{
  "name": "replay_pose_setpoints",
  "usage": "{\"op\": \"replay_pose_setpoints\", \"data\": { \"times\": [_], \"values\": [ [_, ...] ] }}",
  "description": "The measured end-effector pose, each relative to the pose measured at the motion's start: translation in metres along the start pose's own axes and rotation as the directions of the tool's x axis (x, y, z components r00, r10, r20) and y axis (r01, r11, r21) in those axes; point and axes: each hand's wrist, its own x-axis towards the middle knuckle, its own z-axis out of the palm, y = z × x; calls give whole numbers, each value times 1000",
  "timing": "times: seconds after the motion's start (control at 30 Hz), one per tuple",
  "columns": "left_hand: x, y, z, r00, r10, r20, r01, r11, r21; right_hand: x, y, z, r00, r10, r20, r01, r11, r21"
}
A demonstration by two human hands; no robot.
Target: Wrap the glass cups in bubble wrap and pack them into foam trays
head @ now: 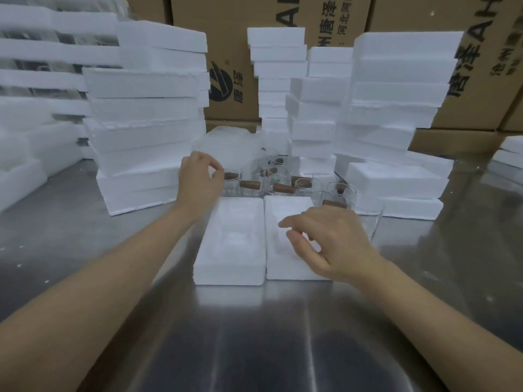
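Two white foam trays lie side by side on the steel table: the left tray (230, 244) and the right tray (283, 210). Behind them stand several clear glass cups (252, 188) with brown wooden handles. A pile of bubble wrap (226, 145) sits behind the cups. My left hand (198, 182) hovers over the leftmost cups, fingers loosely curled, holding nothing. My right hand (328, 241) hangs over the right tray with relaxed fingers, also empty. One more glass (368, 219) stands just right of that hand.
Tall stacks of foam trays rise at the left (147, 108), the middle (278, 80) and the right (396, 108). Cardboard boxes (235, 66) line the back. The steel table (254, 335) stretches toward me.
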Motion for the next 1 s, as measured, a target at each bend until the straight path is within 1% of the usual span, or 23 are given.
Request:
{"op": "replay_pose_setpoints", "data": {
  "times": [0.03,0.07,0.2,0.27,0.33,0.4,0.47,0.5,0.6,0.7,0.77,0.8,0.83,0.87,0.9,0.97,1.0],
  "values": [
    [11,4,8,998,50,50,-53,996,68,0,2,1,1000,-25,-1,25,1000,1],
    [23,7,16,995,67,78,-76,991,113,0,4,1,999,-37,4,37,999,17],
    [64,18,39,988,73,139,-112,947,301,-3,8,5,998,-46,37,41,991,129],
    [77,15,46,979,-31,201,-52,918,393,-5,8,7,999,16,30,-22,975,221],
    [81,9,50,955,-147,256,15,889,457,-5,11,7,992,127,-6,-118,939,322],
    [81,4,51,958,-183,219,61,880,471,-5,14,8,976,204,-73,-160,907,390],
    [80,3,50,982,-144,120,79,898,433,-4,17,9,964,228,-138,-157,905,394],
    [80,3,49,990,-118,78,79,919,387,-5,18,10,961,229,-156,-155,911,382],
    [79,15,38,997,-37,-71,47,988,145,-7,21,11,959,216,-184,-148,934,325],
    [73,44,21,966,42,-257,-71,992,-106,-8,26,11,950,227,-215,-162,945,284],
    [57,67,5,926,50,-375,-148,960,-236,-9,29,9,929,281,-240,-203,931,302],
    [43,78,-2,910,80,-407,-206,939,-276,-9,30,8,915,321,-243,-236,917,322],
    [27,85,-9,903,133,-409,-272,913,-305,-9,30,7,898,366,-243,-277,901,334],
    [11,89,-15,905,203,-374,-330,889,-317,-8,30,6,881,410,-237,-318,884,344],
    [-7,89,-20,914,268,-304,-361,879,-311,-7,30,5,867,445,-227,-358,870,339],
    [-38,85,-28,924,375,-76,-382,888,-256,-2,29,2,857,488,-167,-423,850,316],
    [-51,80,-32,914,403,43,-384,896,-224,0,29,2,860,498,-115,-447,842,302]
  ]
}}
